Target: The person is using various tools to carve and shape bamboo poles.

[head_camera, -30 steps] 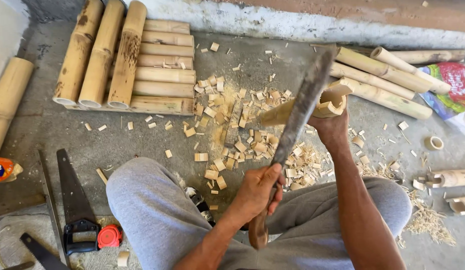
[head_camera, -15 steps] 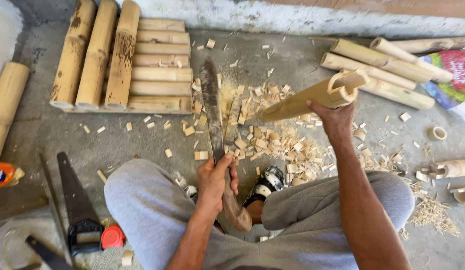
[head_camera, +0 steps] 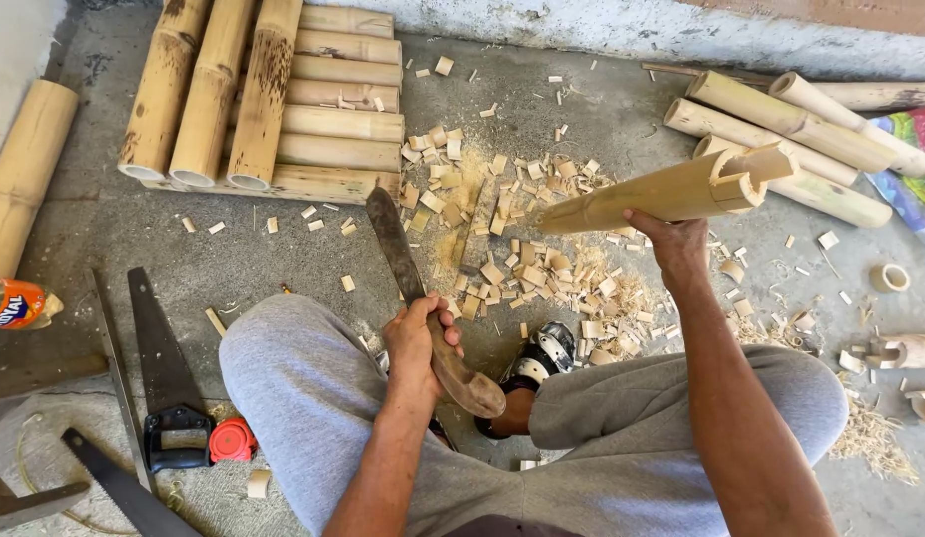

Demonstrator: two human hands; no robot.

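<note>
My left hand grips the wooden handle of a long machete, whose dark blade points away from me over the concrete floor. My right hand holds a split bamboo piece from underneath, near its notched end. The piece lies almost level, and its thin tip points left above a pile of bamboo chips. Blade and bamboo are apart. I sit with my knees, in grey trousers, spread wide.
Cut bamboo poles are stacked at the back left and more lie at the back right. Hand saws and a red object lie to my left, near an orange bottle. A bamboo ring lies at the right.
The machete has left the bamboo and swung to the left, now pointing away over the floor. My right hand has tipped the bamboo piece flatter, tip to the left.
</note>
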